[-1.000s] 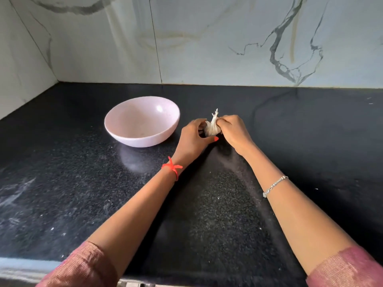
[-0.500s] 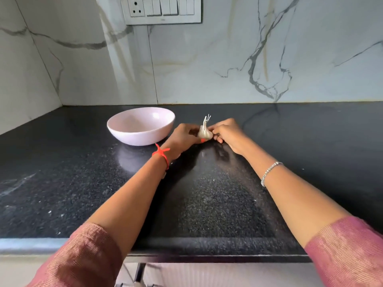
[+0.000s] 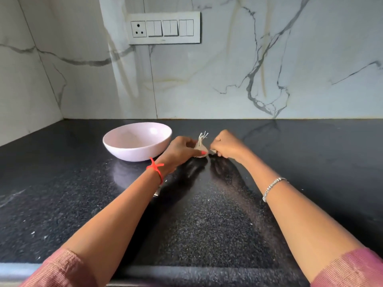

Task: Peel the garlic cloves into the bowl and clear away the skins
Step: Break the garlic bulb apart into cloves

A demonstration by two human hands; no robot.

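A garlic bulb with a dry, wispy stem stands on the black counter, just right of the pale pink bowl. My left hand grips the bulb from the left, thumb across its front. My right hand is curled just right of the bulb, and its fingertips pinch a small pale piece at the bulb's side; whether that piece is skin or a clove is hidden. From here the inside of the bowl shows nothing in it.
The black granite counter runs to a marble wall at the back and a corner at the left. A switch panel with a socket sits on the wall above the bowl. The counter's front edge is near me.
The camera has tilted up, so the wall and switch panel come into view. My right hand has drawn slightly away from the bulb to the right; my left hand keeps its grip.
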